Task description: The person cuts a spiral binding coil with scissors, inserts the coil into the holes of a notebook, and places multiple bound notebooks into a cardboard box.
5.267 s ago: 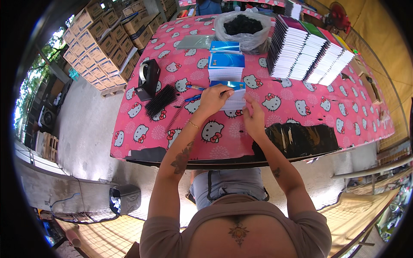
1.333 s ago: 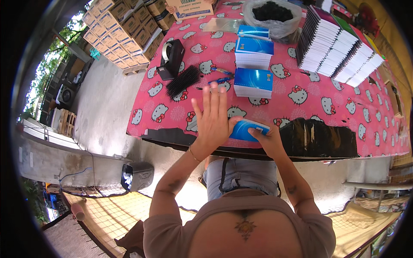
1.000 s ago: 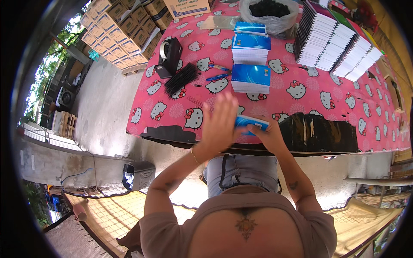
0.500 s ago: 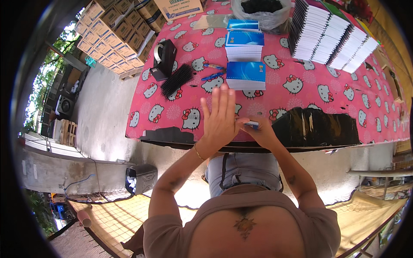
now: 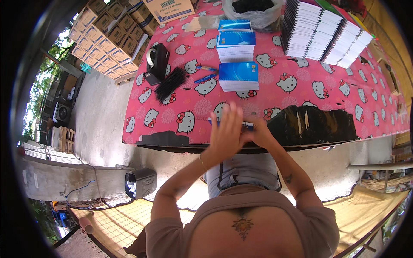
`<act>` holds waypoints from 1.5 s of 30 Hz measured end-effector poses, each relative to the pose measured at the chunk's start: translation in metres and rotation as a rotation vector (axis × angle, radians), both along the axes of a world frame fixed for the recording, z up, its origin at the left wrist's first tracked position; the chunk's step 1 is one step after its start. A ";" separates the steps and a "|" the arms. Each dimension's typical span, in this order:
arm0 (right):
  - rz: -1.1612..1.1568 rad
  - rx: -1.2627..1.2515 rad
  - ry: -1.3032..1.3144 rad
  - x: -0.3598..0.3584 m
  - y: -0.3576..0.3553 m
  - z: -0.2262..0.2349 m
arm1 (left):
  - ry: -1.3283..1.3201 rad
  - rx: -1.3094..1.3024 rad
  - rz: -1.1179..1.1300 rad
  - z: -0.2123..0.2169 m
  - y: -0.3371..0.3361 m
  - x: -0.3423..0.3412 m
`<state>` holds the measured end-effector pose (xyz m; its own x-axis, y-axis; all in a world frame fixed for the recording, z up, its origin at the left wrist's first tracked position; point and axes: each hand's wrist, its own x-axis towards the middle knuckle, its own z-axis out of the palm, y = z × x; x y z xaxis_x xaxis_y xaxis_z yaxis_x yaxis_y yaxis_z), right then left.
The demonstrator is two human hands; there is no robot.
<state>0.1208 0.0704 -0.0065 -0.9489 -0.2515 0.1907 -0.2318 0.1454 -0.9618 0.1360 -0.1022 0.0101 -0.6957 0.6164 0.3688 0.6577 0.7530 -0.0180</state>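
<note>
Close to the table's front edge, my right hand [image 5: 260, 133] grips the right end of a small blue-covered memo pad [image 5: 248, 124]. My left hand [image 5: 226, 131] lies over the pad with its fingers stretched out, slightly blurred, and hides most of it. Past the left end of the pad, a thin coil [image 5: 202, 118] seems to stick out; its join to the pad is hidden. Just beyond my hands stands a stack of blue memo pads [image 5: 238, 72], with another stack [image 5: 235, 41] behind it. Left of them lie pens [image 5: 205, 78] and a bundle of black spiral coils [image 5: 171, 84].
A black tape dispenser [image 5: 156, 63] stands at the left of the pink tablecloth [image 5: 297, 92]. Tall stacks of spiral notebooks [image 5: 316, 34] fill the back right, beside a plastic bag [image 5: 254, 17] of black material. Cartons [image 5: 107, 41] are piled beyond the table; a black bin [image 5: 141, 182] stands lower left.
My left hand has shifted toward me and over the pad. More of the pad shows at its left end, with the coil beside it. The whole view has shifted slightly.
</note>
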 end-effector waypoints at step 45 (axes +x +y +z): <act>-0.313 0.741 0.546 -0.017 -0.005 0.053 | 0.048 0.082 0.314 -0.014 -0.083 -0.131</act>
<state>0.1039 0.0653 0.0468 -0.8214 -0.2361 0.5192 -0.4665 0.8018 -0.3734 0.0051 -0.1851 -0.0042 -0.8278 0.3419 0.4449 0.3934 0.9190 0.0258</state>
